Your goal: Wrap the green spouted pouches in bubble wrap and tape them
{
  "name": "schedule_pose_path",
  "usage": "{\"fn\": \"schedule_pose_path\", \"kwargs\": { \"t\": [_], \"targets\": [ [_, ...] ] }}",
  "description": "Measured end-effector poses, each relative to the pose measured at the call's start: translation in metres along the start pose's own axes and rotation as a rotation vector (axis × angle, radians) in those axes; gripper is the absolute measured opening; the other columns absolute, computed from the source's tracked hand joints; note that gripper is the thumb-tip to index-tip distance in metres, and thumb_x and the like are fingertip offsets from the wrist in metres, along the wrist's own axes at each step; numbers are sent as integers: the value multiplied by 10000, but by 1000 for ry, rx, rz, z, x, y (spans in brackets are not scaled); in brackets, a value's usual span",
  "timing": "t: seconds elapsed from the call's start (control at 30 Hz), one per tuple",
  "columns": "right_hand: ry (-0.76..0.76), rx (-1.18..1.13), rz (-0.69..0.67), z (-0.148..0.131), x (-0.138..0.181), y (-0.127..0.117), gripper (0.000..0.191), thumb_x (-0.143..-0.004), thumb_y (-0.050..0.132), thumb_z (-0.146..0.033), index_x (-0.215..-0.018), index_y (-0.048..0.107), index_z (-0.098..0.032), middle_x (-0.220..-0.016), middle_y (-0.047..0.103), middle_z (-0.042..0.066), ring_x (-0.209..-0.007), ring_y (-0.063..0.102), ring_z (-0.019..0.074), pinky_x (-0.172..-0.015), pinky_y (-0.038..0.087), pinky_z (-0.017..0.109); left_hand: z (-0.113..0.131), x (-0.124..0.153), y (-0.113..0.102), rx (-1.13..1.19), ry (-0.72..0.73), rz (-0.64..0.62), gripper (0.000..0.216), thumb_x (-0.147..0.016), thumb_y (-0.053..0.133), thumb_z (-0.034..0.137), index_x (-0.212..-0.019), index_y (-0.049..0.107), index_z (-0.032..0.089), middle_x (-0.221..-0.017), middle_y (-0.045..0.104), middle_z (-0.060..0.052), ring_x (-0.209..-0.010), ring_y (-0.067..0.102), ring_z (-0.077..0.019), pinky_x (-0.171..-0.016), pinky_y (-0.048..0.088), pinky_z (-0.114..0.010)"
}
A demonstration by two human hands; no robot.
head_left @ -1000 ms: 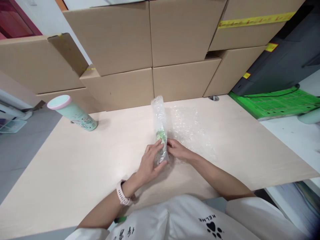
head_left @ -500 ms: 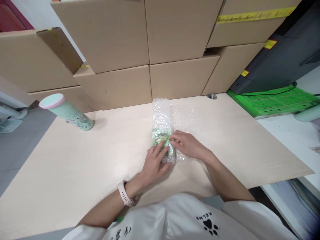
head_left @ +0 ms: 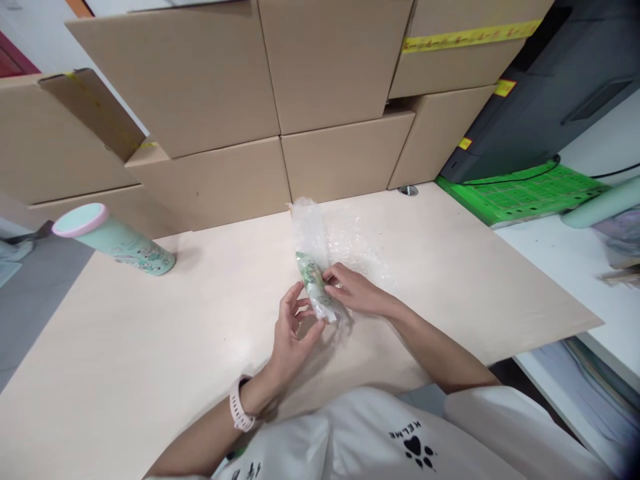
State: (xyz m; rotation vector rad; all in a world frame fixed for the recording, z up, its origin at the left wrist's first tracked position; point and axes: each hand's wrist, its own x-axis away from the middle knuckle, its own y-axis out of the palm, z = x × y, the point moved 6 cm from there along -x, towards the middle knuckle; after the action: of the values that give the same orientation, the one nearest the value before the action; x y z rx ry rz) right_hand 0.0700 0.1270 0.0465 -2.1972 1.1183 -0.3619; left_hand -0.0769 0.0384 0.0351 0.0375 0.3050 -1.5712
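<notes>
A green patterned item (head_left: 314,280) lies on the pale wooden table (head_left: 150,347), partly rolled in a sheet of clear bubble wrap (head_left: 340,243) that spreads out behind it. My right hand (head_left: 353,291) is closed on the wrapped roll, fingers pressing its right side. My left hand (head_left: 293,330), with a pink watch at the wrist, has its fingers spread and curved at the roll's near left end, fingertips touching the wrap.
A mint tumbler with a pink-rimmed lid (head_left: 113,239) stands at the left of the table. Stacked cardboard boxes (head_left: 280,113) wall off the back. A green mat (head_left: 520,193) and a dark machine (head_left: 550,87) sit at the right, past the table's edge.
The roll has tilted and turned further into the wrap. My left hand has lifted off its top and opened. The view has shifted right.
</notes>
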Motion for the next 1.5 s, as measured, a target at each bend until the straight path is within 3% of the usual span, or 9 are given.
{"fn": "schedule_pose_path", "kwargs": {
  "t": [0.23,0.37,0.5,0.63,0.77,1.03,1.23,1.33,1.5],
  "targets": [
    [45,-545,-189,1,-4,18,199,-893,514,-270,-1060,560,-172,-1031,668,61,-918,634,189,-722,498,283,14,2,18,-560,341,-150,748,-927,579,276,-1549,163,269,-1573,305,-180,-1224,510,-286,-986,462,-481],
    [82,-255,-271,11,-3,9,80,-767,554,-150,-822,611,-150,-812,665,10,-773,604,171,-626,426,241,8,-7,43,-936,470,-231,696,-939,555,281,-1540,215,200,-1549,347,-208,-1153,546,-321,-906,457,-472],
    [199,181,-125,30,-2,-24,115,-795,530,-140,-750,631,-169,-758,669,19,-722,595,171,-605,367,256,-3,-17,65,-1139,401,-316,569,-933,558,289,-1461,387,163,-1525,402,-190,-1137,555,-332,-871,450,-470],
    [410,510,138,49,6,-63,188,-883,557,-340,-929,670,-197,-1002,711,100,-917,627,243,-710,391,312,-5,-18,75,-1197,346,-345,492,-937,541,291,-1403,469,149,-1499,443,-180,-1149,538,-339,-879,440,-491],
    [481,588,14,63,11,-64,287,-830,607,-473,-770,631,-193,-847,701,95,-824,625,246,-701,380,325,-4,-17,76,-1220,347,-326,438,-966,474,300,-1374,495,140,-1487,459,-175,-1127,533,-334,-856,436,-489],
    [146,-24,9,32,6,-48,183,-795,534,-283,-642,494,-191,-624,486,-43,-595,438,109,-546,313,230,2,-16,70,-1074,395,-298,376,-947,505,307,-1291,500,155,-1416,519,-159,-1078,534,-316,-859,427,-477],
    [4,-106,-217,13,5,-27,212,-876,494,-303,-768,625,-176,-790,615,5,-721,527,136,-637,405,247,0,-17,60,-838,386,-210,688,-896,578,238,-1478,224,141,-1365,470,-212,-1169,498,-306,-914,449,-458],
    [36,-254,-317,19,4,-21,220,-877,505,-304,-908,678,-171,-919,669,40,-799,579,149,-714,451,272,-2,-18,62,-878,394,-252,606,-908,568,272,-1450,312,186,-1360,457,-200,-1113,519,-298,-877,464,-459],
    [283,-336,-2,57,-1,-33,320,-738,697,-418,-922,619,-167,-765,626,3,-678,563,139,-617,443,263,1,-17,64,-967,414,-282,283,-952,502,321,-1186,563,175,-1326,502,-180,-1031,522,-285,-865,458,-470]
  ]
}}
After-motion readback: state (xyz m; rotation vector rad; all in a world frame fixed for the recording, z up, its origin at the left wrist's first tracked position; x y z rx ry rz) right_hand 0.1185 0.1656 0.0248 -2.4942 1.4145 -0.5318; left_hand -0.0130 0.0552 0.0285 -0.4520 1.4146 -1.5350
